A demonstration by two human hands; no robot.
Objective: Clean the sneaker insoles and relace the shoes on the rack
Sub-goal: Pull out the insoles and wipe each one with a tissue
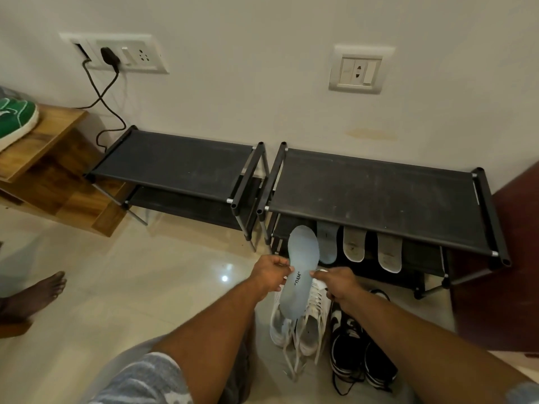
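insole (302,272) pale blue | racks (373,199) black | sneakers (303,322) white

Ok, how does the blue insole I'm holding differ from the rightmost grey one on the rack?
The blue insole shows printed lettering; the grey insole looks speckled. Left hand and right hand pinch the blue insole in the air; the grey insole lies on the lower shelf, its far end hidden. Both point towards the wall.

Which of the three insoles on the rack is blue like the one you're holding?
The leftmost insole, nearest the held insole, is pale blue. The middle insole and right insole are grey-beige.
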